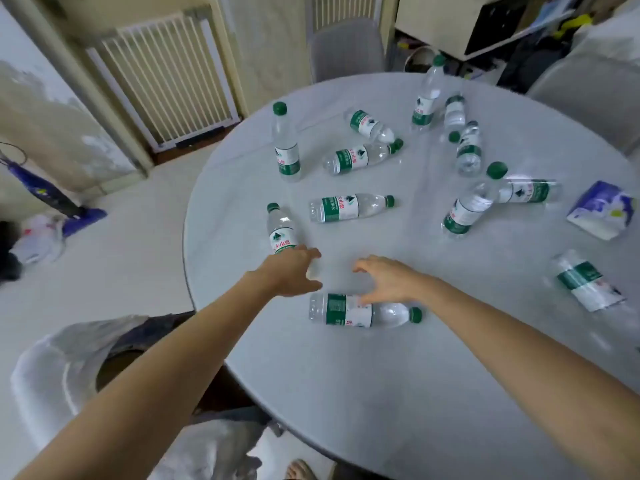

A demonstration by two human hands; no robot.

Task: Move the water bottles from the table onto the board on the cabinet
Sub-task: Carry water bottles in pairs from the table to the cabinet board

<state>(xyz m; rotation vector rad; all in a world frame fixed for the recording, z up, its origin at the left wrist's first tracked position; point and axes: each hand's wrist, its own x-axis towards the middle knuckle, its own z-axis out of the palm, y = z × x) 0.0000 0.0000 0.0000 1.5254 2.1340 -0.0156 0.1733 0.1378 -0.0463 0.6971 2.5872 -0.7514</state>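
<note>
Both arms out over the round grey tabletop [346, 393]. Left hand [291, 271] is on the base of an upright bottle [281, 230], fingers wrapping round its lower end w/ the green cap up top; looks like a grip, though the far side of the hand is hidden. Right hand [384, 280] hangs over a lying bottle [363, 310] just below it, fingers curled & spread apart, holding nothing; can't tell if the fingertips touch it. That bottle lies on its side, cap pointing right.

Rest of the water bottles are scattered across the tabletop: one standing at upper left [286, 147], three lying near the middle [349, 206] [362, 156] [370, 125], a cluster at upper right, some standing, some tipped [427, 95] [469, 150] [465, 209] [530, 191], & one blurred on its side near the right edge [585, 282]. All clear w/ green & white labels.

A blue & white pack [602, 213] sits at far right. A white gate [162, 77] stands beyond the tabletop, a purple mop [55, 199] lies on the floor at left.
</note>
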